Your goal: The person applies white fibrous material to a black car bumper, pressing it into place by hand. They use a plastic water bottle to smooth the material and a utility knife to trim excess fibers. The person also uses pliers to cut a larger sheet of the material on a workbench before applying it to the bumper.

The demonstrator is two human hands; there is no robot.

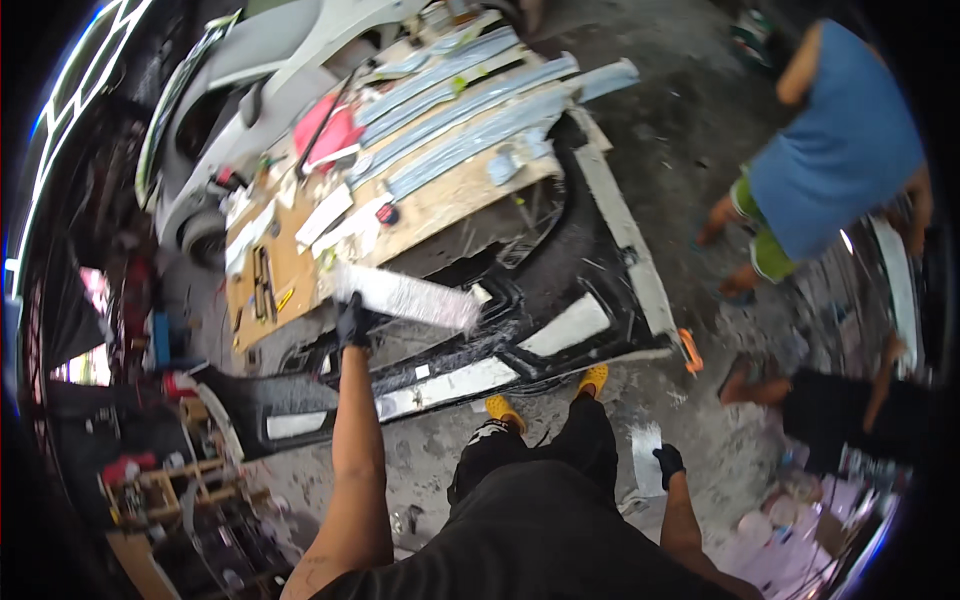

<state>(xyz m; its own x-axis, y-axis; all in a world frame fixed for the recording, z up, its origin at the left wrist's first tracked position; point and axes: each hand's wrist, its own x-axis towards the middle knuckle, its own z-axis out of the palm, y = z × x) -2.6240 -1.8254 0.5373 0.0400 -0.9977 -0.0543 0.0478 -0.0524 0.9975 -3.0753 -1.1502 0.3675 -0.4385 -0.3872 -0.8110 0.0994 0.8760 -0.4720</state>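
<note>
My left hand, in a black glove, grips one end of a long whitish strip that looks like fibreglass mat. The strip extends to the right over a large black moulded panel, which has an open middle and a pale edge. White patches lie on this panel along its near side. Low at my right side, my gloved right hand closes on the edge of a smaller whitish sheet. The fingertips of both hands are partly hidden.
Beyond the panel, a wooden board carries long pale-blue strips, a red-pink piece and tools. An orange clamp sits at the panel's right corner. A person in blue and another in black are at the right. A grey car body stands far left.
</note>
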